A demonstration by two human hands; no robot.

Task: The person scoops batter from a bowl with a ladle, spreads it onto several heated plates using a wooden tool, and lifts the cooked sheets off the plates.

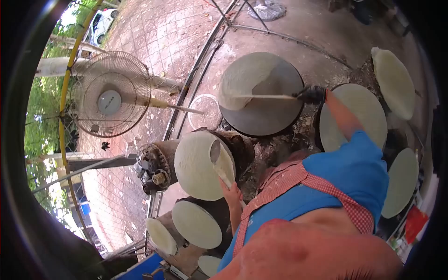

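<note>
My right hand (311, 95), in a dark glove, is closed round the end of a thin wooden stick (266, 96). The stick lies across a large round griddle (284, 112). Pale batter (240, 81) covers the left part of that griddle, and the dark surface shows on the right. My bare left hand (230, 192) is at the near edge of another griddle and looks pinched on a thin pancake (196, 163). A tapered flap of the pancake rises from my fingers, with dark griddle bared beside it.
More pale rounds surround me: right (353, 116), far right (393, 84), lower right (400, 184), lower left (197, 225) and farther left (161, 235). A fan (110, 100) stands left by a wire fence. A sooty cylinder (156, 161) lies beside the left griddle. A white ring (205, 96) lies near the batter griddle.
</note>
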